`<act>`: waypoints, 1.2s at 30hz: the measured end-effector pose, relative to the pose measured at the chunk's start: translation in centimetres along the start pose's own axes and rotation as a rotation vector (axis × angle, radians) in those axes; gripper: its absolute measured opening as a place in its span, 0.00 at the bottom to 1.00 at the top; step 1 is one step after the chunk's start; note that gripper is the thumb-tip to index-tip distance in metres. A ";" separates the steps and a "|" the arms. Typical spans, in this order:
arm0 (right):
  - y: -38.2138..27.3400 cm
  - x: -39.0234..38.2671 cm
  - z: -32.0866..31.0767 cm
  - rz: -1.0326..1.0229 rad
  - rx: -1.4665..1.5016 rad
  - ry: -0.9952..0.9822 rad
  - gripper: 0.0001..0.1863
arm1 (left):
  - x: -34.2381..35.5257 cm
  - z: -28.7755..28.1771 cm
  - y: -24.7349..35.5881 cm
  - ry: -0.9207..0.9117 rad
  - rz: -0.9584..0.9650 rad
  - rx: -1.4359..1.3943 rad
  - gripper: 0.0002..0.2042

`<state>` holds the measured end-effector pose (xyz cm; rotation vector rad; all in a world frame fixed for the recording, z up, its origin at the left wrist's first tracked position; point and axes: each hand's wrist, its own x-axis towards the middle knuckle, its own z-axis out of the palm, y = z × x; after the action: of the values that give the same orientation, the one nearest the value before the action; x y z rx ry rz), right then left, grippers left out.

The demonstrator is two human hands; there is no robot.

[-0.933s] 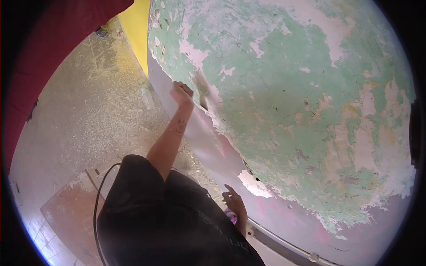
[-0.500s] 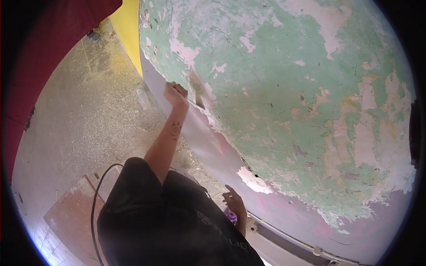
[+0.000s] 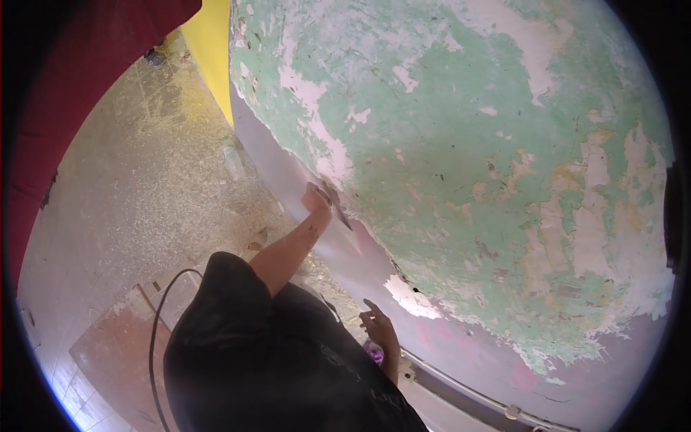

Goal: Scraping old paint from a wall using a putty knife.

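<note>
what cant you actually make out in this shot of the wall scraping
Head view only:
- Scraper blade: small and blurred; its edge against the wall is unclear.
- Left hand: fingers curl away, grip hidden.
- Right hand: open near the wall; contact unclear.
- Small purple thing below it: partly hidden by the dark shirt.

The wall (image 3: 468, 144) fills the right; the floor (image 3: 129, 187) lies left of it. The left hand (image 3: 315, 199) presses a scraper (image 3: 338, 211) to the wall. The right hand (image 3: 379, 333) hangs nearer, beside the wall's foot.
</note>
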<state>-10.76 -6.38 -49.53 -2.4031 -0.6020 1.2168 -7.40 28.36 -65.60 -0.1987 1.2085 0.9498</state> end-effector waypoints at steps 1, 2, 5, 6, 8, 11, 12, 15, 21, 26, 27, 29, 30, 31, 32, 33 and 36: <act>0.0 -0.4 0.1 -0.008 0.040 0.024 0.25 | -0.6 -0.4 0.5 -0.087 -0.047 0.045 0.16; 0.3 -0.6 0.1 -0.004 0.046 0.029 0.25 | -1.4 -0.7 0.9 -0.175 -0.093 0.092 0.16; 1.4 -0.7 0.3 0.049 0.042 0.037 0.25 | -2.5 -0.5 1.3 -0.236 -0.132 0.107 0.17; 1.7 -0.8 0.5 0.049 0.072 0.052 0.25 | -2.4 -1.0 1.4 -0.255 -0.129 0.134 0.17; 2.6 -1.2 1.3 0.091 0.118 0.048 0.25 | -1.0 -3.2 1.0 -0.320 -0.210 0.154 0.14; 5.8 -1.4 3.9 0.162 0.214 0.056 0.24 | 1.4 -6.4 0.8 -0.255 -0.269 0.323 0.12; 7.6 -1.3 5.2 0.181 0.159 0.069 0.24 | 2.3 -7.4 0.8 -0.236 -0.285 0.371 0.13; 11.3 -3.3 9.7 0.239 0.035 0.198 0.25 | 3.6 -10.4 1.0 -0.285 -0.327 0.596 0.15; 14.1 -10.8 17.1 0.320 0.460 0.228 0.25 | -0.9 -14.6 -0.7 -0.368 -0.420 0.867 0.19; 22.3 -17.1 24.3 0.461 0.630 0.135 0.22 | -6.0 -19.0 -6.6 -0.478 -0.502 1.035 0.14; 23.9 -18.2 25.0 0.580 0.730 0.133 0.23 | -6.8 -20.1 -7.4 -0.492 -0.511 1.093 0.12; 28.5 -21.2 26.2 0.707 0.801 0.147 0.24 | -9.6 -22.4 -9.6 -0.515 -0.497 1.112 0.09; 31.0 -22.6 26.7 0.704 0.806 0.151 0.24 | -11.0 -23.8 -10.8 -0.529 -0.488 1.126 0.06; 33.5 -23.8 26.9 0.716 0.792 0.192 0.24 | -11.4 -25.5 -11.9 -0.535 -0.485 1.129 0.06; 36.0 -24.9 26.7 0.726 0.776 0.233 0.24 | -10.8 -26.9 -12.6 -0.532 -0.525 1.065 0.06; 38.2 -25.9 26.4 0.726 0.779 0.230 0.24 | -10.3 -28.4 -13.3 -0.521 -0.566 1.003 0.07; 44.3 -28.9 24.8 0.690 0.603 0.293 0.24 | -11.5 -32.3 -15.6 -0.322 -0.409 0.931 0.08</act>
<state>-37.67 -55.29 -66.77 -2.2135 0.6521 1.0295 -19.39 -6.40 -73.61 0.4241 1.1343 0.0030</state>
